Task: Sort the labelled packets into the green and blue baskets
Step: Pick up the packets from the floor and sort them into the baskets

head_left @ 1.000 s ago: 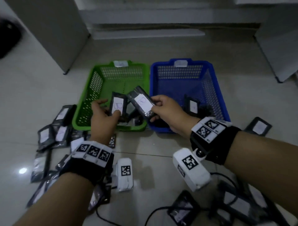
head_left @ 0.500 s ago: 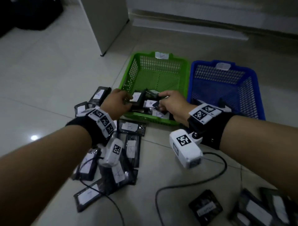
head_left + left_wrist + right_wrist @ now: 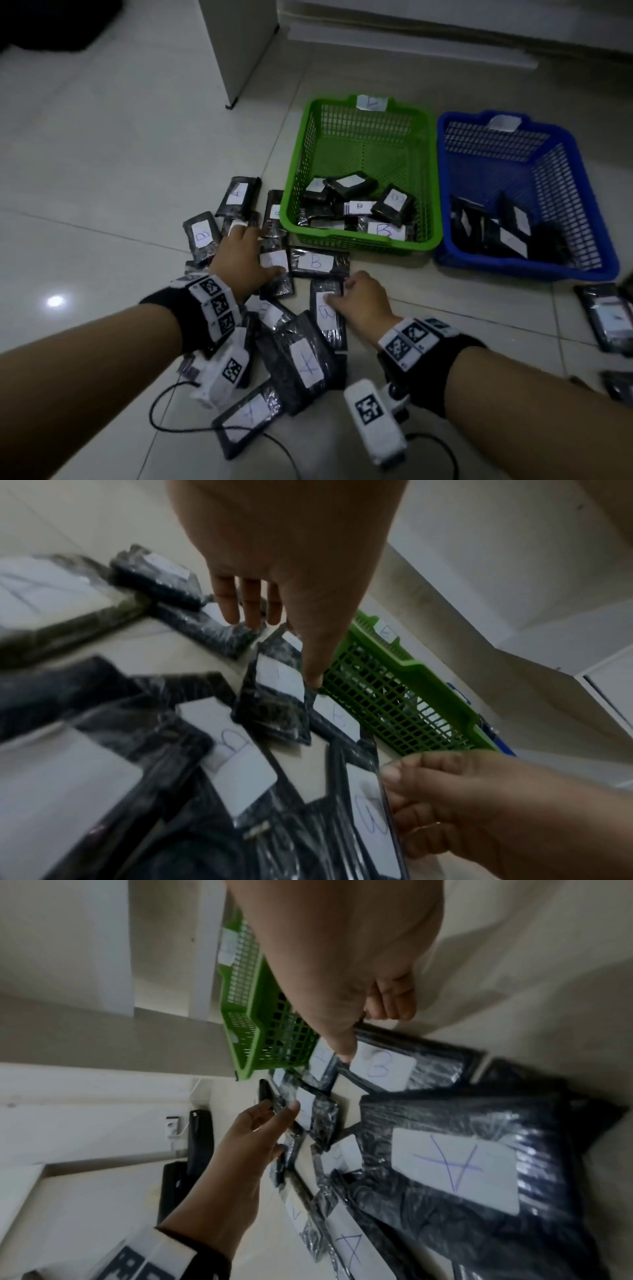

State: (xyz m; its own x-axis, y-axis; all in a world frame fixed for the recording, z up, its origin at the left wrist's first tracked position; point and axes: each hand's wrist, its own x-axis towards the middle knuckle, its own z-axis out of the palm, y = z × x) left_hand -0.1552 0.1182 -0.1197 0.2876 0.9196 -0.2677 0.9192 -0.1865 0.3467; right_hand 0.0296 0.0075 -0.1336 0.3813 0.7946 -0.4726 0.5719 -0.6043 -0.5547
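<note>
reaching into floor packets beside the green basket [image 3: 359,240]
left hand [image 3: 239,260] lies flat, fingers straight, on a packet [image 3: 275,270]; right hand [image 3: 364,301] pinches a b packet [image 3: 327,313].

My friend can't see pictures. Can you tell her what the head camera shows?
Two hands reach into black packets scattered on a tiled floor: the left hand rests on one, the right hand holds a packet marked B. Behind stand a green basket and a blue basket, both holding packets.
</note>
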